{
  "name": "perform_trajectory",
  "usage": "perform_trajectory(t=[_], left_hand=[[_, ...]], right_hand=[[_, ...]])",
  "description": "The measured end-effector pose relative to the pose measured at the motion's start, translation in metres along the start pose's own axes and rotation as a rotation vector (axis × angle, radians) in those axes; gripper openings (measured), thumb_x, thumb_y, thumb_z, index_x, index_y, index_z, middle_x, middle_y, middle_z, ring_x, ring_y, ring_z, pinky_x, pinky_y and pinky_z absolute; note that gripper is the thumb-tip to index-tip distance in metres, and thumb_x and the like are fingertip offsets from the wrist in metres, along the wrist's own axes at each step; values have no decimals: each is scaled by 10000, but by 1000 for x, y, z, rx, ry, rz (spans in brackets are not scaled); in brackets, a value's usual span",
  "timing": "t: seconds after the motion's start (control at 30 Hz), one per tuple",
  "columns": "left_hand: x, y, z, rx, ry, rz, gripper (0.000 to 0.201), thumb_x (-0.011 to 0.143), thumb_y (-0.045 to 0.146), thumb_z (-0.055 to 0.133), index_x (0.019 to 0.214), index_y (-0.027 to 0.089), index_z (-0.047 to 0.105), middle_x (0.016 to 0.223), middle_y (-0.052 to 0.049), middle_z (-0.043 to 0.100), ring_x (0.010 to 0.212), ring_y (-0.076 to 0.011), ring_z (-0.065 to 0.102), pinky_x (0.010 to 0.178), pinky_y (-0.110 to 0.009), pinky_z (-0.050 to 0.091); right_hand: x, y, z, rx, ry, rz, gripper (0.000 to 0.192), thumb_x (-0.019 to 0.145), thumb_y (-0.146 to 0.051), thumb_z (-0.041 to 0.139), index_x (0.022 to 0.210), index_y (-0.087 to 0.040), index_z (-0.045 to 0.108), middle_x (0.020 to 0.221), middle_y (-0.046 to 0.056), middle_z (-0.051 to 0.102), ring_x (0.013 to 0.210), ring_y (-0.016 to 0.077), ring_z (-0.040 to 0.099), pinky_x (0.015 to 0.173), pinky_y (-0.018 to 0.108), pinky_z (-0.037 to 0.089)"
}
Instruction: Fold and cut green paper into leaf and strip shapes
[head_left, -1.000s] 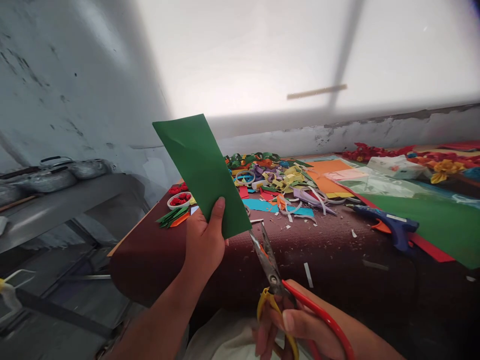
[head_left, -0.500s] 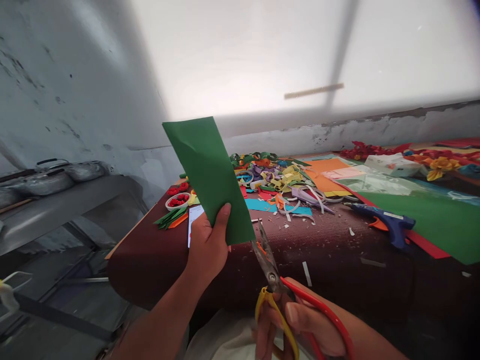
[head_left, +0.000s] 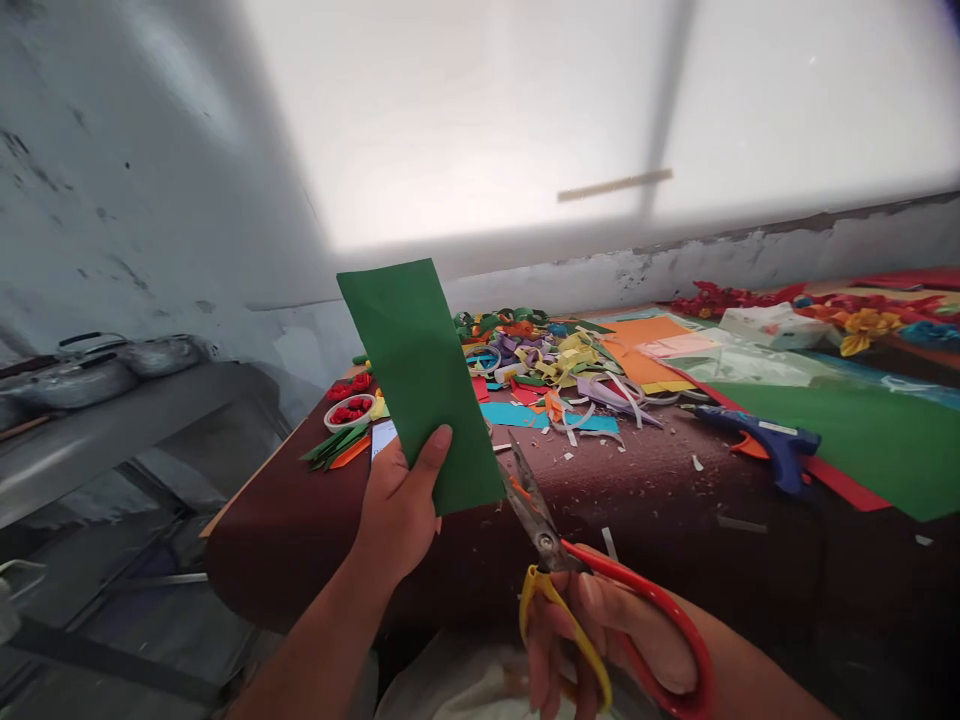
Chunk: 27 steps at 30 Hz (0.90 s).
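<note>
My left hand [head_left: 396,505] holds a green paper sheet [head_left: 420,375] upright by its lower edge, thumb pressed on the front. My right hand [head_left: 600,640] grips scissors [head_left: 559,565] with one yellow and one red handle. The blades are slightly apart and point up at the sheet's lower right corner, touching or nearly touching it. Both hands hover over the near edge of a dark brown table [head_left: 660,510].
Coloured paper scraps and strips [head_left: 559,375] are piled mid-table, with orange [head_left: 645,350] and green [head_left: 862,435] sheets to the right. A blue glue gun [head_left: 765,440] lies right of the scissors. A small white bowl of red bits [head_left: 349,410] sits left. Metal pots [head_left: 112,365] stand on a grey shelf.
The green sheet and my left hand have shifted slightly right and lower in view. The scissors' handles have spread a little wider, and the blades stay at the sheet's bottom corner.
</note>
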<state>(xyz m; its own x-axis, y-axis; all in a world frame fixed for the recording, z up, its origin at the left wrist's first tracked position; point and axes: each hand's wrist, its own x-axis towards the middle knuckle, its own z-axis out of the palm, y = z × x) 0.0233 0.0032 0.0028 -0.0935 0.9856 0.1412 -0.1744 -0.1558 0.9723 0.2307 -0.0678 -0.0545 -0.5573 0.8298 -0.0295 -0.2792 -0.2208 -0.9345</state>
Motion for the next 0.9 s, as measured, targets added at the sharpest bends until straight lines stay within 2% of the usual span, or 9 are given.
perform_trajectory(t=[0.07, 0.17, 0.27, 0.33, 0.43, 0.5, 0.6, 0.8, 0.9], left_hand=[[0, 0, -2, -3, -11, -4, 503, 744, 539, 813, 1053, 156, 708, 738, -31, 728, 437, -137, 614, 298, -201, 419], [-2, 1, -1, 29, -44, -22, 467, 740, 539, 817, 985, 156, 712, 623, -1, 679, 376, -112, 551, 280, -190, 377], [-3, 4, 0, 0, -41, -22, 443, 712, 521, 844, 931, 163, 704, 582, 16, 656, 341, -84, 490, 268, -176, 332], [-4, 5, 0, -8, -40, -36, 434, 690, 524, 859, 879, 170, 695, 568, 19, 649, 341, -83, 487, 267, -171, 331], [-6, 7, 0, 57, -84, -102, 466, 649, 582, 862, 732, 170, 663, 503, 16, 613, 320, -84, 470, 253, -166, 319], [-7, 8, 0, 73, -99, -126, 489, 625, 607, 864, 679, 170, 649, 484, 13, 599, 314, -81, 461, 248, -164, 317], [-8, 9, 0, 82, -99, -125, 498, 617, 620, 861, 656, 173, 646, 475, 12, 589, 308, -74, 447, 246, -158, 311], [-9, 6, -3, 126, -136, -166, 510, 642, 642, 836, 692, 165, 663, 479, 1, 586, 309, -73, 440, 251, -157, 305], [-10, 4, -2, 111, -136, -173, 508, 656, 637, 829, 749, 165, 668, 529, -9, 620, 341, -98, 492, 259, -169, 324]], right_hand=[[-2, -2, 1, 10, 3, -4, 353, 982, -350, 629, 1285, -171, 597, 1286, 103, 624, 1080, 242, 655, 901, 451, 576], [-6, -3, 4, 26, -13, -3, 338, 984, -348, 628, 1266, -164, 604, 1242, 96, 641, 1030, 225, 669, 863, 425, 589], [-4, -3, 5, 41, -48, 0, 299, 994, -400, 606, 1139, -140, 641, 1058, 68, 693, 853, 172, 691, 733, 339, 599], [2, -2, 3, 51, -77, 2, 413, 983, -542, 560, 945, -138, 635, 898, 64, 716, 760, 166, 699, 631, 277, 573], [13, 1, -2, 65, -142, 15, 629, 858, -796, 504, 741, -178, 515, 763, 90, 716, 707, 200, 717, 544, 239, 537], [17, 2, -7, 90, -215, 27, 681, 792, -873, 484, 724, -196, 463, 747, 99, 709, 679, 197, 715, 538, 232, 538], [18, 4, -12, 131, -275, 36, 657, 811, -863, 464, 770, -207, 456, 768, 106, 702, 725, 185, 719, 586, 213, 543], [16, 5, -12, 147, -200, 18, 641, 836, -822, 492, 813, -185, 556, 772, 59, 652, 693, 158, 685, 600, 203, 514], [15, 8, -15, 84, -163, 44, 668, 820, -838, 496, 795, -176, 589, 756, 65, 646, 700, 181, 683, 576, 229, 518]])
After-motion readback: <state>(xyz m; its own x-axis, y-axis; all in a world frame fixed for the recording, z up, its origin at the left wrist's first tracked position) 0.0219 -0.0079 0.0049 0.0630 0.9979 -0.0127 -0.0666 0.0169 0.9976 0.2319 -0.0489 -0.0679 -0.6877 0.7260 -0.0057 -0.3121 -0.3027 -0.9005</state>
